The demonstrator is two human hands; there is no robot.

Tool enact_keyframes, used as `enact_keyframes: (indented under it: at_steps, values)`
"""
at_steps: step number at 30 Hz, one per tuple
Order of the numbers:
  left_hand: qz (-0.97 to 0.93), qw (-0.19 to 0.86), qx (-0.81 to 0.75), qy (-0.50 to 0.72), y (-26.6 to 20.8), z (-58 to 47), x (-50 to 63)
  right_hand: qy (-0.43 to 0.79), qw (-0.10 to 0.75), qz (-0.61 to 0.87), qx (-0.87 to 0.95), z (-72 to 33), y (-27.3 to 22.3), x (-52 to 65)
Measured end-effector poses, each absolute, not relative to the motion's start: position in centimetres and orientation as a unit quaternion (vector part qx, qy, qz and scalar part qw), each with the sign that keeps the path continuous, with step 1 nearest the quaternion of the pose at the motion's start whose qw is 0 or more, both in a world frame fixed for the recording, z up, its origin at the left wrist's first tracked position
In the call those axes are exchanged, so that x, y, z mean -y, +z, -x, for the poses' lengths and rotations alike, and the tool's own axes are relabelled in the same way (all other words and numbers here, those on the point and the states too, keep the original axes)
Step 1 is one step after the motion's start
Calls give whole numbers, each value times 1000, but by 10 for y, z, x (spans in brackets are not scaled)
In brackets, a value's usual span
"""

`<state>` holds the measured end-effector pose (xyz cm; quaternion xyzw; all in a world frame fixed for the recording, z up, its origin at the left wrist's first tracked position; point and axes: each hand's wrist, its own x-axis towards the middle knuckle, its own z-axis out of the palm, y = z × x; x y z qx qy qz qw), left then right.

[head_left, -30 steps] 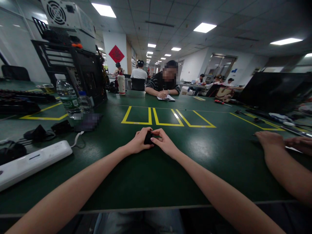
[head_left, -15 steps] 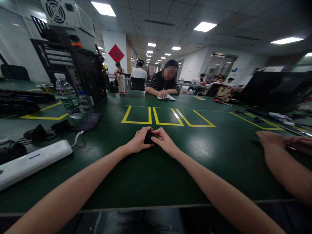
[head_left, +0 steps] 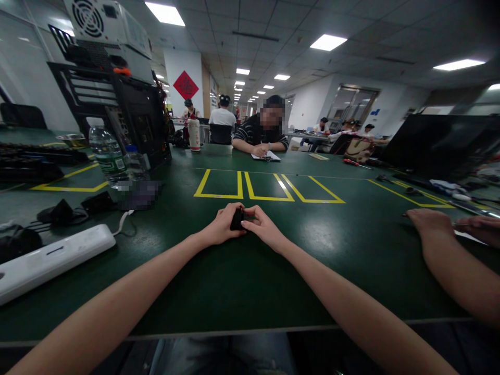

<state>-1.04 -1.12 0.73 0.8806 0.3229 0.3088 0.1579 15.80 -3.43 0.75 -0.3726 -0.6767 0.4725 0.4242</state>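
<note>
Both hands are meeting over one small black block [head_left: 236,221], which is sitting at the desk [head_left: 242,291] surface on the near side of the middle yellow tape outline [head_left: 271,199]; whether it is touching the desk, I cannot tell. The left hand [head_left: 224,224] is grasping it, wrapping around its left side with the thumb lying along the near edge. The right hand [head_left: 260,224] is pinching at its right side, thumb and bent fingers pressing close, and the hands are hiding much of its shape.

Left of the middle outline and nearer, a white power strip [head_left: 58,258] is lying aslant, with black adapters [head_left: 99,203] resting beyond it. Farther left of that outline, a labelled water bottle [head_left: 107,153] and a blue-capped bottle [head_left: 136,164] are standing in front of a black computer case [head_left: 144,125].

Right of the outline, another person's hand [head_left: 433,221] is resting on the desk, and a dark monitor [head_left: 441,146] is standing farther back. Straight beyond the outline, a person in a striped top [head_left: 253,130] is leaning over a clipboard [head_left: 275,157].
</note>
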Motion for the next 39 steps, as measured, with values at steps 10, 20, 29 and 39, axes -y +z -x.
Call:
enact_keyframes:
  at_steps: [10,20,29,39]
  values:
    - [-879,164,-327,306,8,10,11,430,443,381,688,-157,4,33]
    - [-877,164,-326,311,6,10,10,428,408,383,710,-158,5,30]
    - [-874,181,-330,306,9,10,10,465,424,350,694,-159,2,33]
    - [-862,243,-335,294,10,12,6,275,387,442,761,-155,3,41]
